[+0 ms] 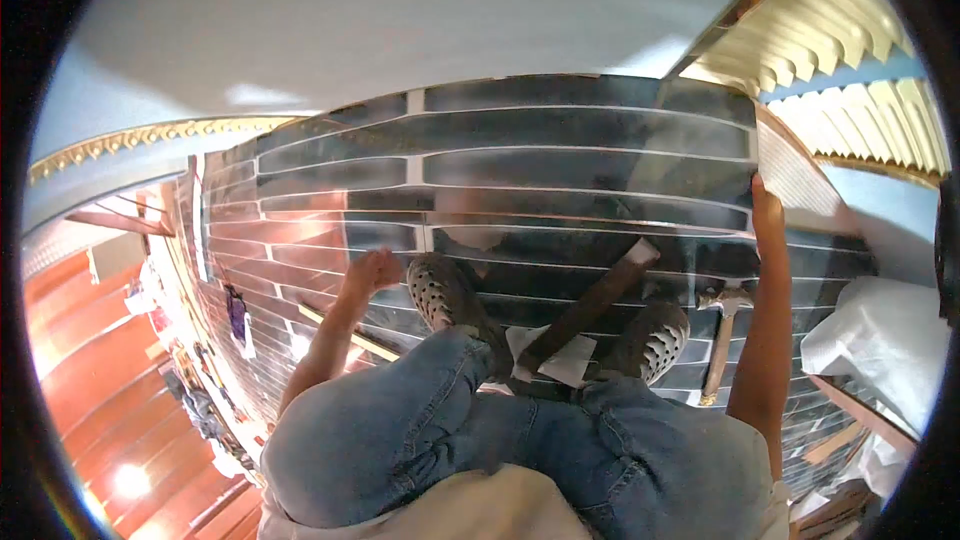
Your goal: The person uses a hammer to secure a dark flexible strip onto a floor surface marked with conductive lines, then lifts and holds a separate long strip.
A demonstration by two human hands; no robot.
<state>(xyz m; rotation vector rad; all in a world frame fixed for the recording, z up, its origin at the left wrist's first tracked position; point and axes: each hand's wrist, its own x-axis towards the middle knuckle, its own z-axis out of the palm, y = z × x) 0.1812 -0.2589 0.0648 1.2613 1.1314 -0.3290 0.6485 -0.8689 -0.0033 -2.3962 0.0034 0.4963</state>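
I squat over dark, glossy planks (pixel 540 130) divided by pale lines. My right hand (pixel 768 202) grips the planks' right edge, arm stretched forward. My left hand (pixel 376 268) is curled closed beside my left shoe (pixel 440 295); whatever it may hold is hidden. A hammer (pixel 718 345) lies between my right forearm and right shoe. Between my shoes a dark wooden bar (pixel 590 300) lies diagonally, partly over a white piece (pixel 570 365). A thin yellowish strip (pixel 370 340) rests near my left forearm.
A pale wall (pixel 400 10) runs ahead, with gold moulding (pixel 150 140) at left and fluted gold trim (pixel 840 120) at right. White wrapped material (pixel 870 340) and loose boards (pixel 835 440) lie at my right. Assorted items (pixel 190 400) line the far left, beside a reddish surface (pixel 90 360).
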